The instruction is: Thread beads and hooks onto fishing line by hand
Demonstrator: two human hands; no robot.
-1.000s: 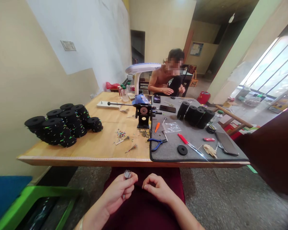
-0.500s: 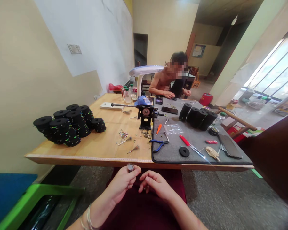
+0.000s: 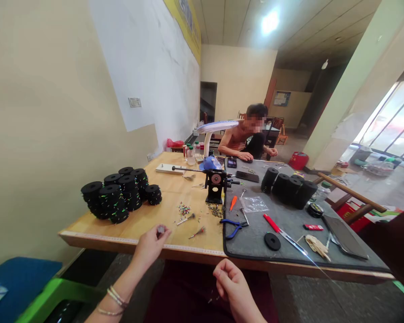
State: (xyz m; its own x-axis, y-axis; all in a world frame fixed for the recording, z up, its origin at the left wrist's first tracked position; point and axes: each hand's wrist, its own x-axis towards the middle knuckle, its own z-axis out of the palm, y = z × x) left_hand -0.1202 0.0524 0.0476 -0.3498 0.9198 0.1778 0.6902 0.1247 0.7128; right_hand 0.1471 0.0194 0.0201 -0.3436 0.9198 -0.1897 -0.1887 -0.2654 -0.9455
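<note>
My left hand (image 3: 151, 246) is over the table's front edge, its fingers closed on a small greyish bundle (image 3: 160, 229) whose kind I cannot make out. Below that edge, over my lap, my right hand (image 3: 231, 282) is closed with thumb and fingers together. Tiny specks show beneath it, too small to name. Just beyond my left hand lie a small tool with a bristly tip (image 3: 186, 219), another tufted piece (image 3: 197, 233) and a scatter of coloured beads (image 3: 184, 209). A pile of small dark pieces (image 3: 215, 210) is beside them.
Black foam spools (image 3: 110, 202) stand stacked at left, more spools (image 3: 286, 187) at right. A winding device (image 3: 216, 185) and lamp (image 3: 218, 126) stand mid-table. Blue pliers (image 3: 234, 228), red-handled scissors (image 3: 284, 233) and a foam disc (image 3: 272, 241) lie on the grey mat (image 3: 252, 249). Another person (image 3: 244, 139) sits opposite.
My left hand has moved left and forward from over my lap to the table edge, still holding the greyish bundle. My right hand has shifted slightly right and downward. The camera view has tilted up.
</note>
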